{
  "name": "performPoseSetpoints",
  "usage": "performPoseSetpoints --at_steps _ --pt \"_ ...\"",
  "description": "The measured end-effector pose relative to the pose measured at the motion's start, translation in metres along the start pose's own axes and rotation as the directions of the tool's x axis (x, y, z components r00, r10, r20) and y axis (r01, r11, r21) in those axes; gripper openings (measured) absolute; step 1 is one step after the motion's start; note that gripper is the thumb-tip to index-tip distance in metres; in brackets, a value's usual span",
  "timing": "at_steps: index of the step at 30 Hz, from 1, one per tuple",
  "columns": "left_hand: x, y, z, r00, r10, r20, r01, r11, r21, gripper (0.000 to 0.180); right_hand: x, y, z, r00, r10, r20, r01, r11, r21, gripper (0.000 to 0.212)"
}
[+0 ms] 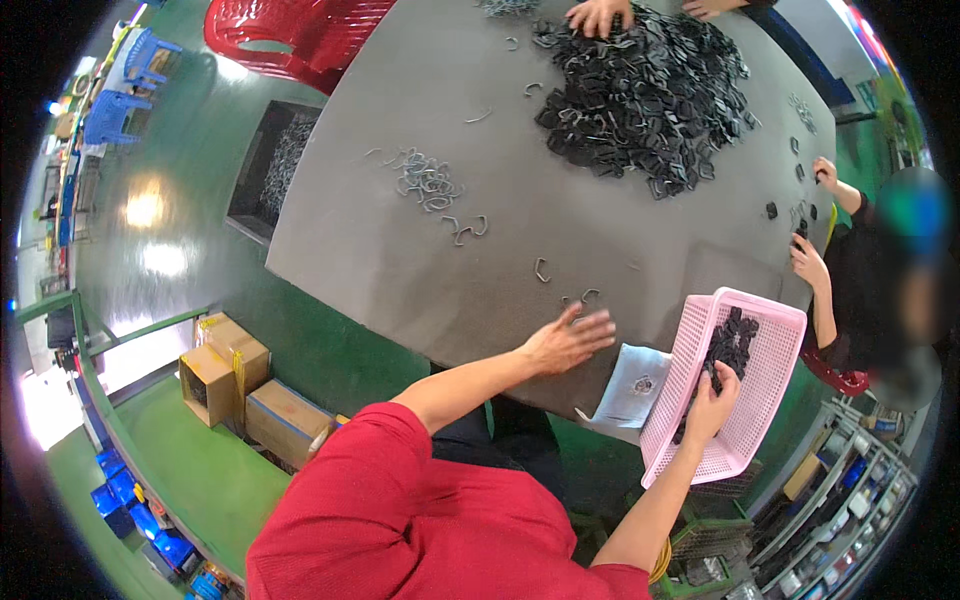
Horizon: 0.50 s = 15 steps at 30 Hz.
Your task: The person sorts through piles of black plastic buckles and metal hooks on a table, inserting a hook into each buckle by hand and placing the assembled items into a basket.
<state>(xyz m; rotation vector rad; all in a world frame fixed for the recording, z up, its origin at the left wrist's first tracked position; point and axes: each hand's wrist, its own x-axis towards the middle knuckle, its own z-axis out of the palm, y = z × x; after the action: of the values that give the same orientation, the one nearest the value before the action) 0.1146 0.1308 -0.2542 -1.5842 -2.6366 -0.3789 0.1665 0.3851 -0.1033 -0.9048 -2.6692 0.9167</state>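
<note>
My left hand (570, 342) is over the near edge of the grey table, fingers stretched and slightly blurred, holding nothing. Just beyond its fingertips lie a few bent metal hooks (590, 295). Inside a pink perforated basket (775, 400) at the table's near right edge, my right hand (712, 405) has its fingers closed on a small black part (715, 378). More black parts (735, 338) are heaped in that basket. Between my hands, a light blue packet (630, 385) lies against the basket's left side.
A large pile of black parts (640, 100) covers the table's far middle, with another person's hand (600, 15) on it. Loose metal hooks (428, 180) lie left of centre. At right, a co-worker's hands (810, 265) handle black parts. A red chair (300, 40) stands far left.
</note>
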Motion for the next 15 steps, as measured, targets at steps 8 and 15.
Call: performPoseSetpoints --at_steps 8,15 --pt "-0.050 -0.194 -0.064 0.773 -0.625 -0.111 0.626 0.720 0.300 0.051 0.000 -0.040 0.011 1.000 -0.027 0.012 0.028 0.997 -0.076 0.020" --pt "-0.177 -0.333 -0.113 0.468 -0.848 -0.251 0.861 0.372 0.347 0.051 0.003 -0.121 0.067 0.979 -0.123 0.161 0.126 0.992 -0.009 0.018"
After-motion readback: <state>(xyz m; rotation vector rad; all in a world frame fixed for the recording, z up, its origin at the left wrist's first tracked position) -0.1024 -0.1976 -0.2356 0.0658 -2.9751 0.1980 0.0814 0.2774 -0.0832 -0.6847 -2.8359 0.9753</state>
